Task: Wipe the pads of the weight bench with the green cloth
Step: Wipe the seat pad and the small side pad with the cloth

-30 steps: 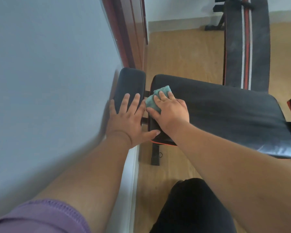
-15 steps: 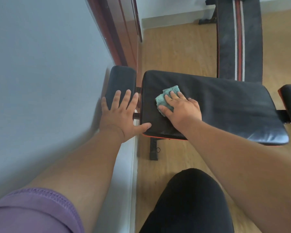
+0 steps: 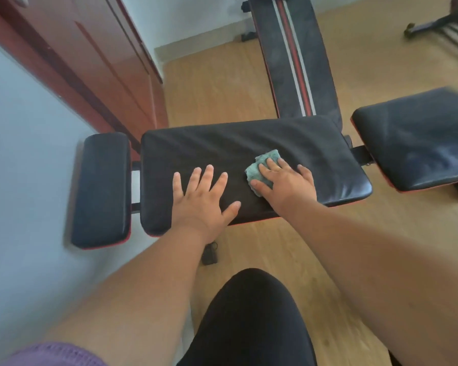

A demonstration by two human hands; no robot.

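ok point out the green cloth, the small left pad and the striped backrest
green cloth [image 3: 264,165], head view, on the fold showing past the fingertips
small left pad [image 3: 101,188], head view, middle of its top face
striped backrest [image 3: 292,59], head view, on the red centre stripe

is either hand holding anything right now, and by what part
The right hand presses flat on the bunched green cloth, covering its near right part against the wide black padded seat. The left hand rests flat, empty.
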